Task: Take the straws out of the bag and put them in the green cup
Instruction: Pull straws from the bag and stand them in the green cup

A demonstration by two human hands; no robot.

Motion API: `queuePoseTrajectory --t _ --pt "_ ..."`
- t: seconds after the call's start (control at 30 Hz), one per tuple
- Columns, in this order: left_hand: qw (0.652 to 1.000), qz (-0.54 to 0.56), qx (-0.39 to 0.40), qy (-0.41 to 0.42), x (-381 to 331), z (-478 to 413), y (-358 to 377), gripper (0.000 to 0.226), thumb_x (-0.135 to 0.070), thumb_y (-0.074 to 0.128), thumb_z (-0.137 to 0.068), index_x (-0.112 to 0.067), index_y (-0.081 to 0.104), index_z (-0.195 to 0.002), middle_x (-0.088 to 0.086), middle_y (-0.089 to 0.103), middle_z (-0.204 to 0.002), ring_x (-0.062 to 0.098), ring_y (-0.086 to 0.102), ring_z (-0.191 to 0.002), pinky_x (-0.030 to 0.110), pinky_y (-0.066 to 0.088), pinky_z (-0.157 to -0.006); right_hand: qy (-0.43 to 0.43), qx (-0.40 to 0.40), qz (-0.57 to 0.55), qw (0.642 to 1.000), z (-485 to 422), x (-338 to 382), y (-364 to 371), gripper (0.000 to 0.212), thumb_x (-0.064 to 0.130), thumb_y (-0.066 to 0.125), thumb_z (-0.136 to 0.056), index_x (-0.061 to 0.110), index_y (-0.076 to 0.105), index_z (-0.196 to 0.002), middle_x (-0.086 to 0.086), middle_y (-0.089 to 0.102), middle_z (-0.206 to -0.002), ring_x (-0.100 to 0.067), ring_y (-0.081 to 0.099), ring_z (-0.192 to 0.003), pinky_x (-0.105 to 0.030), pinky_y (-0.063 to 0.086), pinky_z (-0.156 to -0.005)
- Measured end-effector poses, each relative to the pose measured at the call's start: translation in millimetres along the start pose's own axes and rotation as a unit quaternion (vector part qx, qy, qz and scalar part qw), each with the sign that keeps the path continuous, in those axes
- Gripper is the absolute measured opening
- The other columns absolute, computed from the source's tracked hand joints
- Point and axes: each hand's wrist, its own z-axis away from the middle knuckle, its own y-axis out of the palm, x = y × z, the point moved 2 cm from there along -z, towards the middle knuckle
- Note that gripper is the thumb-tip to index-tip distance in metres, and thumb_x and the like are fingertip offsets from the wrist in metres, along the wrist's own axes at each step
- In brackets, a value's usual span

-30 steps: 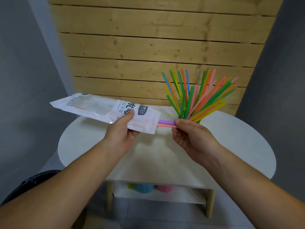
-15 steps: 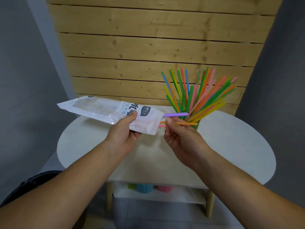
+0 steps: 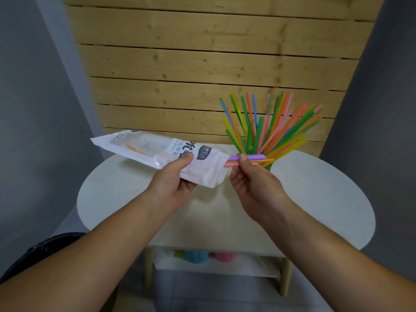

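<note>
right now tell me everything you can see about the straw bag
The straw bag is a long, flat pouch of thin white plastic with a clear window and printed lettering, including a dark label. It is held in the air above the white table, roughly level, its open mouth toward the right. The left hand pinches it near that mouth. Purple, orange and pink straws stick out of the opening, gripped by the right hand. An orange straw shows through the window.

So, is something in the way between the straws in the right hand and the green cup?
Nothing separate. Only the colourful plastic straws already fanned out of the green cup crowd its opening.
</note>
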Motion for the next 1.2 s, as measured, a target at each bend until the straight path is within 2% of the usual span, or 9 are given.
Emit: queuePoseTrajectory --t 0.13,0.3,0.43,0.6,0.73,0.8,0.93,1.07,1.2 --pt "1.000 0.017 -0.013 0.000 -2.2 -1.0 -2.0 0.025 -0.006 0.065 -0.095 -0.007 0.066 -0.120 0.004 0.080 -0.092 0.014 0.078 -0.077 0.027 0.062 -0.059 -0.045 -0.029 0.039 0.998 0.5 7.4 -8.9 0.007 0.011 0.066 -0.093 0.005 0.065 -0.089 -0.003 0.066 -0.073 -0.008 0.064 -0.060 -0.021 0.059 -0.066" --pt "0.998 0.041 -0.036 0.008 -9.9 -6.4 -9.3 0.007 -0.008 0.063 -0.097 -0.007 0.065 -0.104 0.004 0.080 -0.082 0.015 0.077 -0.072 0.028 0.062 -0.057 -0.114 -0.037 0.077 0.990 6.8 36.6 -25.2 0.012 0.013 0.063 -0.094 0.002 0.067 -0.093 -0.008 0.070 -0.078 -0.016 0.069 -0.071 -0.028 0.061 -0.081" --pt "0.998 0.042 -0.045 0.016 -11.2 -11.8 -15.8 0.017 -0.011 0.063 -0.097 -0.008 0.065 -0.114 0.004 0.080 -0.093 0.016 0.078 -0.081 0.028 0.062 -0.061 -0.195 -0.042 0.133 0.971 11.0 63.0 -40.5 0.015 0.016 0.063 -0.094 0.003 0.070 -0.091 -0.007 0.071 -0.076 -0.015 0.070 -0.070 -0.029 0.060 -0.084" --pt "0.998 0.037 -0.052 0.023 -7.3 -14.7 -15.0 0.032 -0.011 0.064 -0.097 -0.009 0.063 -0.129 0.007 0.076 -0.117 0.018 0.076 -0.096 0.033 0.064 -0.071 -0.315 -0.071 0.218 0.921 17.3 92.6 -57.4 0.014 0.020 0.066 -0.094 0.010 0.072 -0.086 -0.004 0.072 -0.073 -0.016 0.070 -0.071 -0.028 0.058 -0.082" --pt "0.998 0.038 -0.052 0.021 -2.2 -14.0 -9.6 0.033 -0.010 0.065 -0.096 -0.010 0.063 -0.128 0.006 0.077 -0.113 0.018 0.076 -0.095 0.036 0.064 -0.074 -0.404 -0.086 0.314 0.855 27.4 110.1 -57.3 0.009 0.022 0.066 -0.094 0.022 0.073 -0.089 -0.001 0.073 -0.081 -0.018 0.073 -0.078 -0.028 0.058 -0.080" --pt "0.998 0.036 -0.051 0.018 0.3 -13.8 -7.3 0.033 -0.010 0.066 -0.095 -0.011 0.063 -0.128 0.007 0.077 -0.113 0.019 0.077 -0.093 0.036 0.064 -0.073 -0.426 -0.084 0.342 0.834 29.4 114.3 -56.8 0.010 0.022 0.065 -0.095 0.025 0.072 -0.088 0.003 0.073 -0.080 -0.018 0.073 -0.078 -0.029 0.059 -0.080" --pt "0.998 0.029 -0.047 0.015 2.6 -13.2 -5.2 0.035 -0.010 0.066 -0.095 -0.010 0.062 -0.130 0.007 0.076 -0.116 0.019 0.076 -0.096 0.035 0.065 -0.072 -0.456 -0.080 0.384 0.799 31.7 117.8 -54.6 0.011 0.020 0.064 -0.095 0.024 0.070 -0.087 0.000 0.070 -0.079 -0.012 0.071 -0.075 -0.023 0.057 -0.075" --pt "0.998 0.027 -0.045 0.018 1.5 -12.5 -6.1 0.034 -0.010 0.066 -0.096 -0.010 0.062 -0.129 0.007 0.077 -0.113 0.018 0.077 -0.092 0.034 0.064 -0.069 -0.485 -0.069 0.392 0.779 36.1 125.1 -50.0 0.009 0.016 0.062 -0.096 0.010 0.068 -0.095 0.001 0.068 -0.080 0.000 0.067 -0.071 -0.011 0.051 -0.069" --pt "0.999 0.018 -0.039 0.023 1.1 -12.5 -4.3 0.034 -0.011 0.065 -0.096 -0.011 0.062 -0.130 0.006 0.077 -0.111 0.016 0.078 -0.086 0.033 0.064 -0.067 -0.499 -0.077 0.394 0.768 37.0 132.7 -50.5 0.013 0.019 0.062 -0.097 0.008 0.069 -0.098 -0.003 0.068 -0.081 -0.001 0.067 -0.071 -0.014 0.052 -0.070"
